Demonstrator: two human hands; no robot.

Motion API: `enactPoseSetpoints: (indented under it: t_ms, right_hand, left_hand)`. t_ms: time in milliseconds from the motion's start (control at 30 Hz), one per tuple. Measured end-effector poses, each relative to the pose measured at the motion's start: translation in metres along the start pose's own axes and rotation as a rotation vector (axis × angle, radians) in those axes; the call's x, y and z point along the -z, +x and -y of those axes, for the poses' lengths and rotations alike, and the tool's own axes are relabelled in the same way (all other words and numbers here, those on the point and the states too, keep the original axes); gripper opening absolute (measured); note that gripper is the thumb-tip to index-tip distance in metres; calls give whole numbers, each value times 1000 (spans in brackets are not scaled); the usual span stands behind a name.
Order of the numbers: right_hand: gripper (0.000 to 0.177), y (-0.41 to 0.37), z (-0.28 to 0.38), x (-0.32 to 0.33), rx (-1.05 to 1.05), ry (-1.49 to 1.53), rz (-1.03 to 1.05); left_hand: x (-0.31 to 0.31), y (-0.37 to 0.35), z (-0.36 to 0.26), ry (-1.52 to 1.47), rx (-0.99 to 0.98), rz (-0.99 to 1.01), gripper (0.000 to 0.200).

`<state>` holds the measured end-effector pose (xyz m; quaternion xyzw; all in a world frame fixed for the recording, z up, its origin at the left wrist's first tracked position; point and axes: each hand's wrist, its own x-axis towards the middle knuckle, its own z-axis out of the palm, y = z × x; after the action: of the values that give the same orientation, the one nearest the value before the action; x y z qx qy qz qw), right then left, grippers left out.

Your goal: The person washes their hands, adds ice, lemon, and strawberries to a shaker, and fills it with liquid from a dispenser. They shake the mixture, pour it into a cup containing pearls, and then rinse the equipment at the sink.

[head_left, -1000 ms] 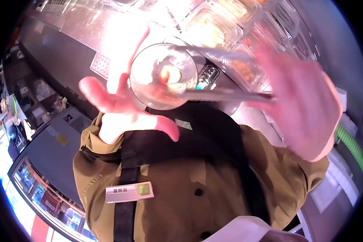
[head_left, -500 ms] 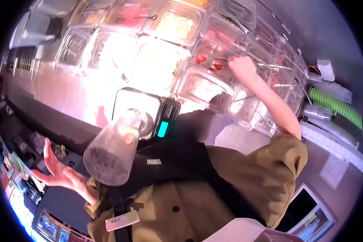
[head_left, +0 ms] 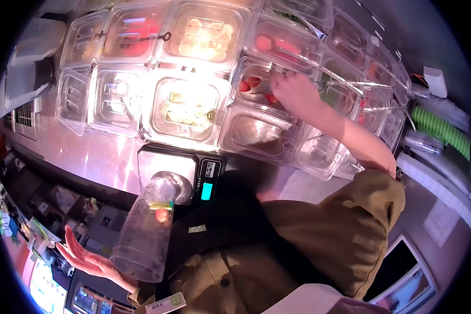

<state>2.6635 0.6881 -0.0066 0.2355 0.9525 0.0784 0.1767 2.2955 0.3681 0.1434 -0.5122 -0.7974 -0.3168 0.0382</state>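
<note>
My right hand (head_left: 294, 93) has its fingers closed on thin metal tongs, whose ends reach into a clear tub (head_left: 254, 67) with a few red strawberry pieces (head_left: 244, 86). A tall clear cup (head_left: 144, 238) stands on a black-edged scale (head_left: 146, 162) with a lit display. Inside the cup, near its bottom, show a red piece (head_left: 162, 214) and something yellow-green. Beyond the cup's open rim, on the left, my left hand (head_left: 86, 260) is held in the air, fingers apart and holding nothing.
Lidded clear tubs (head_left: 204, 34) of food fill the counter ahead and to the right, with metal utensils (head_left: 345, 83) lying across some. A green ribbed sleeve (head_left: 442, 131) lies at the far right. Shelves with a grey box (head_left: 107, 222) are below the counter edge at left.
The view has shifted, and the tubs look sharper. My right hand is still at the strawberry tub, now lower over it. My left hand remains open, its fingers less widely spread.
</note>
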Motion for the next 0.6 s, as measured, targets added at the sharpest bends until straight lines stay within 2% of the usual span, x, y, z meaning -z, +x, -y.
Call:
enactPoseSetpoints:
  t_ms: [67, 167, 267, 300, 400, 500, 567, 600]
  right_hand:
    - [18, 10, 3, -6, 61, 67, 8]
    - [15, 13, 2, -6, 19, 121, 58]
    - [12, -8, -13, 32, -93, 193, 353]
    - [9, -15, -12, 28, -98, 155, 314]
    - [11, -13, -5, 22, -41, 113, 394]
    - [13, -8, -9, 7, -25, 201, 394]
    - [14, -17, -11, 26, -71, 117, 304]
    - [14, -29, -17, 33, -66, 92, 176]
  left_hand:
    - [-5, 2, -2, -11, -27, 32, 63]
    - [-3, 1, -7, 22, -60, -2, 62]
    - [5, -5, -10, 19, -12, -73, 65]
    - [6, -8, -8, -10, -7, -77, 65]
    - [0, -6, -11, -92, -36, -89, 68]
    - [10, -10, -12, -236, -115, -64, 74]
    - [17, -11, -26, -305, -137, -28, 84]
    - [21, -12, -30, -352, -150, -4, 90]
